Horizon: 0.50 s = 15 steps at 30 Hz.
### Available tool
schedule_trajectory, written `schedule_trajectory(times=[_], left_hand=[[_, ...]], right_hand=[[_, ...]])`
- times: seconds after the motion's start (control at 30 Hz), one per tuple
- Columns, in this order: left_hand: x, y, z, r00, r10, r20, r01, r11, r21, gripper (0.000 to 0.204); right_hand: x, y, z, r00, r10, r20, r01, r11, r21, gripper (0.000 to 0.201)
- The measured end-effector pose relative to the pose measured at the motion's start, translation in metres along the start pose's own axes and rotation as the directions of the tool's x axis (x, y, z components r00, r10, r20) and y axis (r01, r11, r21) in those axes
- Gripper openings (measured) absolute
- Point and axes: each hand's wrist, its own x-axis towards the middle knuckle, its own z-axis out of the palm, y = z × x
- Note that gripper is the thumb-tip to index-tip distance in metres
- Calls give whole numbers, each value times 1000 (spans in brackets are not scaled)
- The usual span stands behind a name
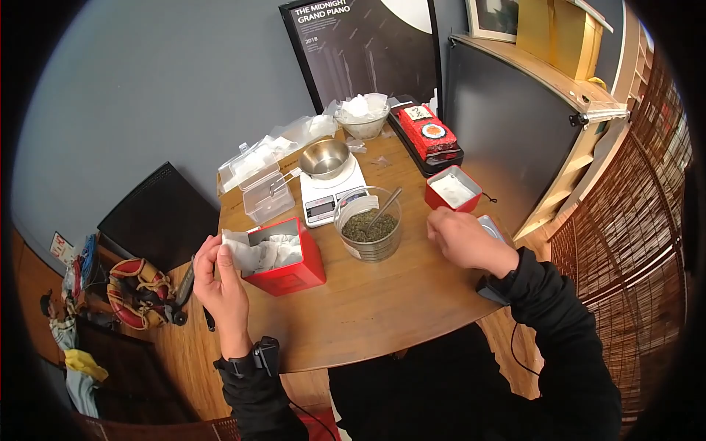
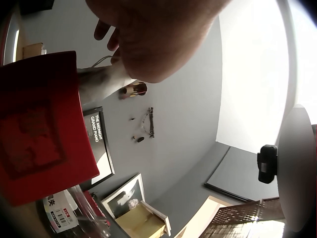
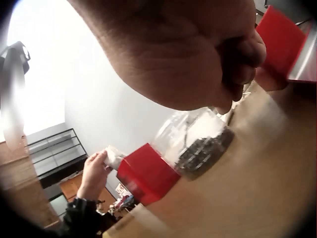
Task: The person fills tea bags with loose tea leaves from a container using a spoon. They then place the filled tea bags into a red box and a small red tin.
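Note:
My left hand (image 1: 219,283) pinches a white tea bag (image 1: 241,253) between thumb and fingers at the left rim of a tall red tin (image 1: 294,275). More white bags (image 1: 283,250) lie inside that tin. In the left wrist view, the tea bag (image 2: 104,82) spans from the hand to the tin's opening. My right hand (image 1: 465,239) is over the table's right side with its fingers curled in, and nothing shows between them in the right wrist view. Just beyond it stands a smaller red tin (image 1: 450,198) with white contents. A silvery lid (image 1: 491,226) lies partly behind this hand.
Centrally stands a glass jar (image 1: 375,250) of dried green leaves with a spoon (image 1: 386,206) in it. Behind it, a metal pan (image 1: 323,160) sits on a white scale (image 1: 320,213). A clear plastic box (image 1: 268,202), a glass bowl (image 1: 362,128) and a red package (image 1: 426,136) are farther back.

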Motion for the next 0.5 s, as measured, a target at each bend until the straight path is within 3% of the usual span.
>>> schedule_trajectory(times=[0.13, 0.2, 0.3, 0.5], left_hand=[[6, 2, 1, 1000, -7, -1, 7, 999, -36, 17], [7, 2, 3, 1000, -16, -2, 16, 999, -52, 17], [8, 0, 5, 1000, -7, 7, 7, 997, -75, 17], [5, 3, 4, 993, -83, 82, 91, 991, -95, 18]], right_hand=[[27, -29, -21, 989, -33, -142, 60, 980, 188, 6], [44, -42, -24, 957, -86, -275, 160, 952, 260, 8], [67, -50, -16, 981, -67, -180, 117, 953, 281, 7], [79, -51, -5, 986, 12, -168, 42, 948, 314, 10]])
